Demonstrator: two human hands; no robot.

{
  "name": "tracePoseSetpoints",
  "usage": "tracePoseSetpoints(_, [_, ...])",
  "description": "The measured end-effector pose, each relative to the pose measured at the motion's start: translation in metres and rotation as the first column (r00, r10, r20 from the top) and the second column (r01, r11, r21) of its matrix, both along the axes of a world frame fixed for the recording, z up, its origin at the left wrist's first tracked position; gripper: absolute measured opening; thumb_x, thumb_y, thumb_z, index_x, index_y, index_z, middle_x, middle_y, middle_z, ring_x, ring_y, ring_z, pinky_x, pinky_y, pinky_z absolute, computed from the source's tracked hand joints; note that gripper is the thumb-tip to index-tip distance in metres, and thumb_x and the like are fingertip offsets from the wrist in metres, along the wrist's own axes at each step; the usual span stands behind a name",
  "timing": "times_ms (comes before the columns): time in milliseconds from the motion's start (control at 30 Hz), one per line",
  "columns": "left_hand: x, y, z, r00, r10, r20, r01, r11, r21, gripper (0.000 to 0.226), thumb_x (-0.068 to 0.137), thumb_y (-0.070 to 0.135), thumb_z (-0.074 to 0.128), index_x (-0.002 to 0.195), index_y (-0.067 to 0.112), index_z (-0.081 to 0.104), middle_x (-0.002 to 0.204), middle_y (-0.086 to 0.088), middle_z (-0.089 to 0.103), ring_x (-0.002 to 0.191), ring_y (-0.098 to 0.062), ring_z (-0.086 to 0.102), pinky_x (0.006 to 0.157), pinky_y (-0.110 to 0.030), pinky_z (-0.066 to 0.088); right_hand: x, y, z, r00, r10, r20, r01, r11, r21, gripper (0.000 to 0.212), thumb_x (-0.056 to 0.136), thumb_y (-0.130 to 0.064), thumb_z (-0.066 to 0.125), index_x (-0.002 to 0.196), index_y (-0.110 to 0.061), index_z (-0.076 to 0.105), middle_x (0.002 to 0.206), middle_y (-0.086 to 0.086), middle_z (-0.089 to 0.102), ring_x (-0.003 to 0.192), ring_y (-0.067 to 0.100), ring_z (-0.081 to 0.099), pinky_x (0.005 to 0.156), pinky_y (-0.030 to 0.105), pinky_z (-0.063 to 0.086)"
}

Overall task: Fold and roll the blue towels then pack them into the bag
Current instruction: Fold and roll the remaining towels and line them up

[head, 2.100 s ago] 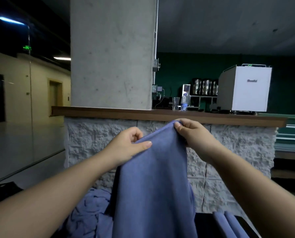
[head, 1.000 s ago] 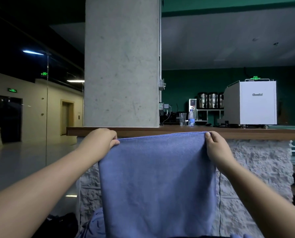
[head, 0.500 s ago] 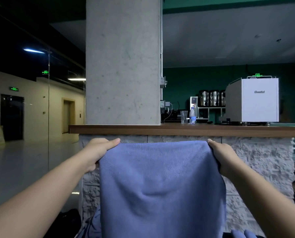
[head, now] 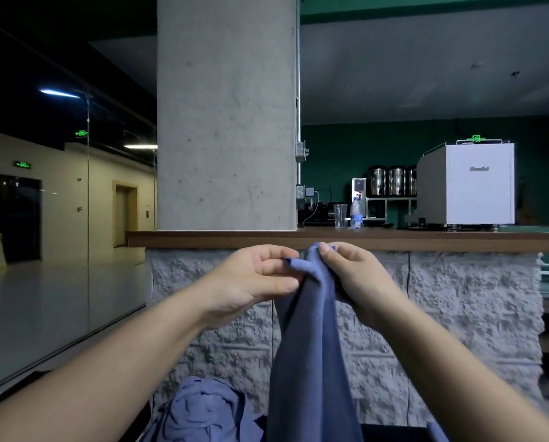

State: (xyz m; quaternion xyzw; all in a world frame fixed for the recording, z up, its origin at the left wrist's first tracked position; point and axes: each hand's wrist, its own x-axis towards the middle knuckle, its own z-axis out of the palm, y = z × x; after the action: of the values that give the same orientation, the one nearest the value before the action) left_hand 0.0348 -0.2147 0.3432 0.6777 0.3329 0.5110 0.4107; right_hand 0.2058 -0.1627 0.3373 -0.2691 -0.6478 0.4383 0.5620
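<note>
Currently both hands, left hand (head: 254,279) and right hand (head: 356,279), pinch one blue towel (head: 311,362) at its first fold; rolling, packing and the heap (head: 199,409) remain.

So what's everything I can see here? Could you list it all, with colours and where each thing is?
held towel: one, blue, hanging from both hands at centre, top corners brought together
towel heap: one crumpled pile, blue, bottom centre-left
pillar: one, grey concrete, behind the counter
counter: one, brown wooden top on a rough grey stone base, across the middle
plastic cup: one, clear, on the counter
water bottle: one, clear with blue label, right of the cup
white machine: one, right on the counter
metal canisters: three at least, silver, on a shelf behind
left hand: pinching a towel corner
right hand: gripping the towel top
</note>
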Motion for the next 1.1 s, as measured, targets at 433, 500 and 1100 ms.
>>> tracePoseSetpoints(433, [0.003,0.011,0.010,0.725,0.655,-0.214,-0.416,0.663,0.622,0.022,0.080,0.019,0.071,0.065,0.030,0.059,0.076,0.009,0.053,0.063,0.000,0.049,0.062,-0.014,0.037,-0.009,-0.033,0.013,0.956,0.087,0.281,-0.123,0.986,0.112,0.031,0.101,-0.017,0.041,0.102,-0.002,0.068,0.093,0.016,0.071,0.079,0.015,0.063,0.072,0.031,0.055])
tracePoseSetpoints(500, [0.005,0.010,0.012,0.691,0.694,-0.204,-0.415,0.611,0.674,0.026,0.079,0.020,0.072,0.063,0.032,0.055,0.077,0.012,0.051,0.070,-0.001,0.048,0.064,-0.015,0.034,-0.009,-0.032,0.013,0.954,0.102,0.281,-0.136,0.985,0.105,0.031,0.102,-0.016,0.039,0.105,-0.004,0.068,0.101,0.017,0.071,0.083,0.016,0.064,0.075,0.032,0.055])
tracePoseSetpoints(1100, [-0.009,0.023,0.000,0.354,0.785,-0.509,-0.287,0.609,0.739,0.062,0.058,0.080,0.023,0.076,0.027,0.049,0.080,0.014,0.050,0.095,-0.005,0.039,0.080,-0.028,0.020,0.027,0.012,0.030,0.992,-0.123,0.019,0.119,0.981,0.153,0.025,0.099,-0.013,0.045,0.082,-0.012,0.064,0.079,0.004,0.062,0.077,0.016,0.053,0.075,0.032,0.041])
